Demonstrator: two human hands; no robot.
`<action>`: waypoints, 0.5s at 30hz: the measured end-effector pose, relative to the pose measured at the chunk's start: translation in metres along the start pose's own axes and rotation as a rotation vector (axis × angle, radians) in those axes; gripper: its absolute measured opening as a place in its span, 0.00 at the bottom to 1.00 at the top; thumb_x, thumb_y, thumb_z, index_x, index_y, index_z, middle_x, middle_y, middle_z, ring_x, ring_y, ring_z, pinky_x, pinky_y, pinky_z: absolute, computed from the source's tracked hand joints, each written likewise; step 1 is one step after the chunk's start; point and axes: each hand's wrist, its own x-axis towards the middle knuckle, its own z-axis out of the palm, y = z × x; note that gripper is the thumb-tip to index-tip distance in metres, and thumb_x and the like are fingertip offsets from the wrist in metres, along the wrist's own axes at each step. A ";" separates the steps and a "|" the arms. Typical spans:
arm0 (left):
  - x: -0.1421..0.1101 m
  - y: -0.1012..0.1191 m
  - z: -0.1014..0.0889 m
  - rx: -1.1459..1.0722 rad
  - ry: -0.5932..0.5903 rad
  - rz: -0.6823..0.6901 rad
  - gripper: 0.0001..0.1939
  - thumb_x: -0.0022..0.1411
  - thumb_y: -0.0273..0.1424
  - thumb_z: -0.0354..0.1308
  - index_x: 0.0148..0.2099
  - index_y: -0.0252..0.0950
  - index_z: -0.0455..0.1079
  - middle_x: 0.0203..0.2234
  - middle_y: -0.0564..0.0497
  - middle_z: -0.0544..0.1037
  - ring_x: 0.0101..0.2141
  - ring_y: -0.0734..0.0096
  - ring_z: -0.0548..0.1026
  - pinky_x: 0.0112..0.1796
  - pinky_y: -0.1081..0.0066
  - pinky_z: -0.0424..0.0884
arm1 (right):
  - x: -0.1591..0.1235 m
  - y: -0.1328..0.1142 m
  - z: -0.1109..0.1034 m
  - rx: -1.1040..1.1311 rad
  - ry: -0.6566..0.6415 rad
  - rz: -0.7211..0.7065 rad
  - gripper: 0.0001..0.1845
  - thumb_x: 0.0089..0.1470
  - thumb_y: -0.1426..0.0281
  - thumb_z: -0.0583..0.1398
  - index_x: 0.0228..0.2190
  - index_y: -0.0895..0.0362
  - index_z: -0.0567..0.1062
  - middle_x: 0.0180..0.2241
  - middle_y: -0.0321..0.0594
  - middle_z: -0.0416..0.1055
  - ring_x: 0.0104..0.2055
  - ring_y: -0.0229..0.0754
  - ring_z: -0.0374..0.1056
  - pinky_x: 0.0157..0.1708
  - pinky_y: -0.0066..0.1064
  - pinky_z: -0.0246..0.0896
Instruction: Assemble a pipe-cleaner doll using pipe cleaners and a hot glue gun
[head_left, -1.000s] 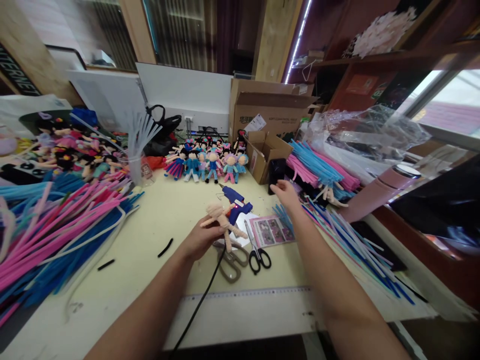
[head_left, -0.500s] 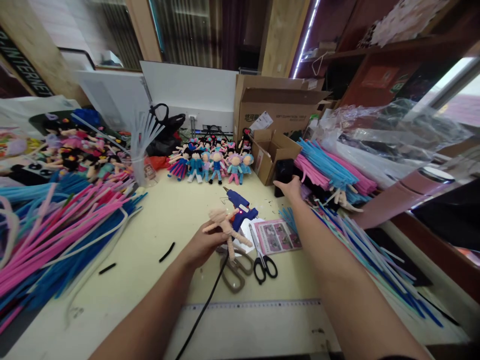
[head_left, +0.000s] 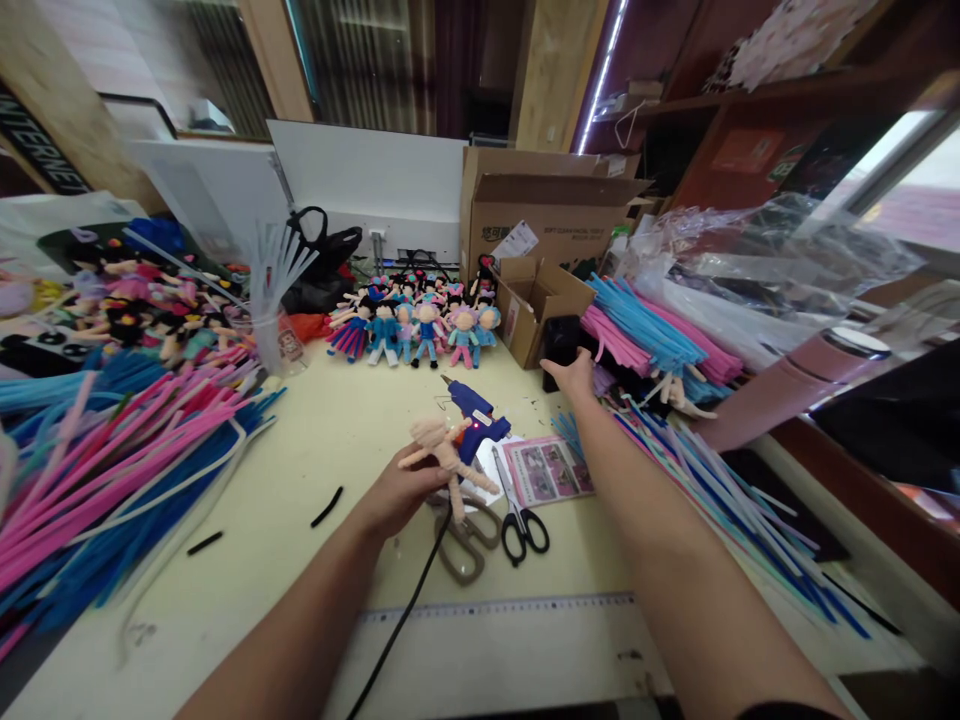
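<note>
In my left hand (head_left: 409,490) is a beige doll figure (head_left: 444,458) of twisted fuzzy stems, with a round head and thin limbs, pinched at its body. It hangs just in front of a blue glue gun (head_left: 476,415) lying on the table. My right hand (head_left: 574,378) reaches far forward to a black box-shaped object (head_left: 561,342) beside the small carton. Its thumb lies across the lower front, the other fingers bend round the right side and are partly hidden. Black-handled scissors (head_left: 517,520) and brown-handled scissors (head_left: 469,545) lie below the doll figure.
Pipe cleaners (head_left: 142,440) pile up at left, and more (head_left: 735,500) lie at right. Finished dolls (head_left: 424,330) stand at the back by a small open carton (head_left: 536,305). A pink bottle (head_left: 795,385) leans at right. The glue gun's black cord (head_left: 405,620) runs toward me.
The view has shifted slightly, so everything sits a little further left. Both hands keep nearly the same pose, the left with the doll figure, the right at the black object.
</note>
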 end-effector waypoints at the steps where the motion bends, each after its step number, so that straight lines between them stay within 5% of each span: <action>1: 0.000 0.000 0.000 0.002 -0.005 -0.001 0.24 0.42 0.28 0.69 0.45 0.35 0.75 0.36 0.47 0.77 0.39 0.63 0.73 0.40 0.66 0.68 | 0.000 0.001 0.000 0.002 -0.004 -0.003 0.44 0.31 0.59 0.69 0.49 0.62 0.64 0.48 0.57 0.67 0.52 0.55 0.63 0.51 0.42 0.56; 15: 0.000 0.002 0.001 -0.004 0.022 0.014 0.20 0.39 0.28 0.70 0.39 0.32 0.76 0.32 0.46 0.76 0.37 0.62 0.72 0.39 0.65 0.67 | -0.011 0.010 -0.007 0.076 -0.026 -0.102 0.42 0.31 0.63 0.70 0.50 0.57 0.65 0.47 0.49 0.70 0.50 0.52 0.65 0.50 0.43 0.59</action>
